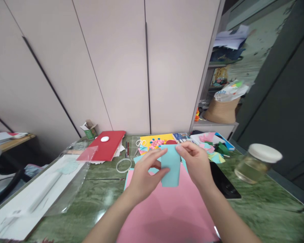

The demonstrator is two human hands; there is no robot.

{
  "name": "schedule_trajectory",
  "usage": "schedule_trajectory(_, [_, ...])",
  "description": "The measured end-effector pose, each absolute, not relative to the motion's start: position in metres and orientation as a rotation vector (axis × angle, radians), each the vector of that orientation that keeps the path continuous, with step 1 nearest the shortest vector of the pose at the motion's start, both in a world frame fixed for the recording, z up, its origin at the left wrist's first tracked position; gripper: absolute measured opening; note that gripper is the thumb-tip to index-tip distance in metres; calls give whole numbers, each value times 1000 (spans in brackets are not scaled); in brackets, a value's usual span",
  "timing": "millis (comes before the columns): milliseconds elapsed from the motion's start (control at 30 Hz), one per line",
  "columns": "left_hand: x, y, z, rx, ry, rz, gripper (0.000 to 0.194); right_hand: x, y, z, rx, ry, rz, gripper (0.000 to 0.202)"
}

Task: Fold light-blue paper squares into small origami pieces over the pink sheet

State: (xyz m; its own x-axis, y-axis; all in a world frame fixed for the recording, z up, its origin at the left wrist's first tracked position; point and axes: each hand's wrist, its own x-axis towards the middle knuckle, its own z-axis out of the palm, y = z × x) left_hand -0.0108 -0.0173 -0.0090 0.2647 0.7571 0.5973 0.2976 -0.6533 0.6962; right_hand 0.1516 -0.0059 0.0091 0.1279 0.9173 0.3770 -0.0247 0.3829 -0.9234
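A folded light-blue piece of paper [170, 168] is held upright between my two hands, above a large pink sheet [167, 209]. My left hand [147, 172] grips its left side, thumb on the near face and fingers toward the upper left edge. With thumb and fingertips my right hand [194, 160] pinches the top right corner. More light-blue paper lies partly hidden behind my hands.
Behind are scissors [141, 143], pink beads [156, 143] on yellow paper and a tape roll [124, 165]. A red folder [108, 145] is left; a black tablet [223, 180], paper scraps [218, 157] and a lidded jar [257, 162] are right. A plastic sleeve [73, 189] lies front left.
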Motion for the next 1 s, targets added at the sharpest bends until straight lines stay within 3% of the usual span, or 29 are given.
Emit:
schedule_trajectory(533, [-9, -22, -5, 2098, 1003, 1341, 51, 148, -9, 4, -956, -1288, 587, 14])
schedule_trajectory(1000, [-11, -20, -5, 2113, 912, 1344, 52, 162, -4, 8, -793, -1285, 844, 14])
